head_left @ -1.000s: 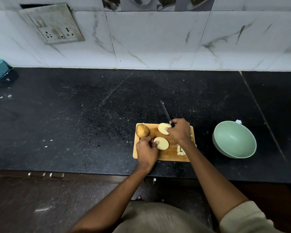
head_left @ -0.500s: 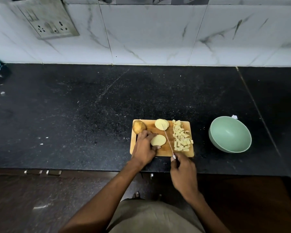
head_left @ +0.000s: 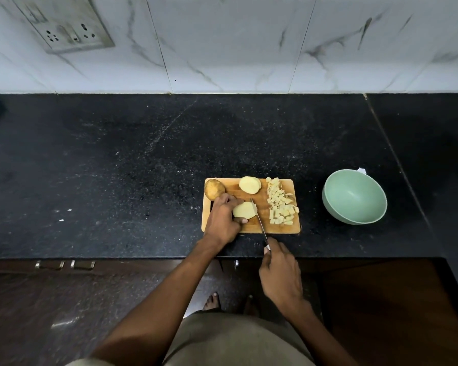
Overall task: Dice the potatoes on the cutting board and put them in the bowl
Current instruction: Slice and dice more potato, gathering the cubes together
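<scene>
Our left hand (head_left: pixel 222 220) pinches a potato half (head_left: pixel 244 210) on the cutting board (head_left: pixel 251 227); our right hand (head_left: pixel 282 273) grips the knife (head_left: pixel 259 220), its blade against that half.

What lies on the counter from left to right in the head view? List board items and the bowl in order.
Whole potato → potato half held by the left hand → knife, its handle in the right hand → diced potato pile → green bowl.

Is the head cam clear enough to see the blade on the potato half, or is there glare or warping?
Head view: dim, no glare on the cutting board; knife blade thin but sharp against the potato half; wide-angle bending toward the edges, counter dark and grainy.
</scene>
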